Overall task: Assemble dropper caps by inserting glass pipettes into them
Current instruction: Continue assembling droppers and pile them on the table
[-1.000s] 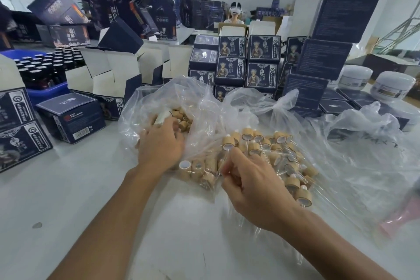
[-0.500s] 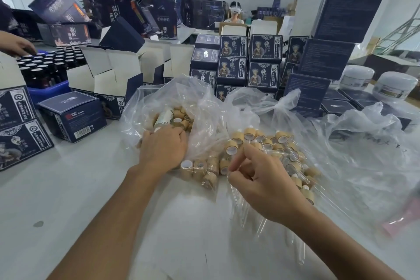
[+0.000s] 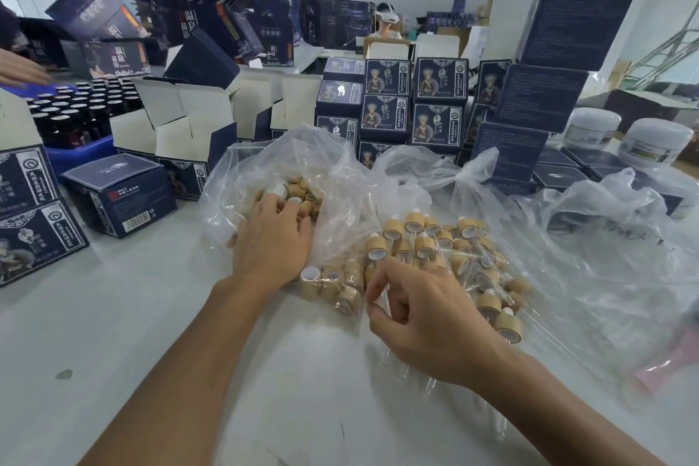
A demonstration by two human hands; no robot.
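Observation:
My left hand (image 3: 272, 244) reaches into an open clear plastic bag (image 3: 242, 178) of loose bamboo-coloured dropper caps (image 3: 302, 197). Its fingers lie over the caps with the tips hidden, so I cannot tell whether it holds one. My right hand (image 3: 431, 322) has curled fingers and pinches a clear glass pipette (image 3: 382, 299) between thumb and forefinger. Just beyond it lies a pile of assembled droppers (image 3: 454, 250) on clear plastic. More caps (image 3: 333, 282) sit inside the bag between my hands. Faint glass pipettes (image 3: 406, 371) lie on the table under my right wrist.
Open and closed dark blue cartons (image 3: 121, 197) ring the white table (image 3: 113, 352). A blue crate of dark bottles (image 3: 79, 113) stands at the left, with another person's hand (image 3: 20, 70) over it. White jars (image 3: 656, 142) stand at the right. Crumpled plastic (image 3: 612, 223) covers the right side.
My right hand has drawn back from the pile of assembled droppers toward me and now pinches a pipette. My left hand stays in the bag. Another person's hand appeared at the far left.

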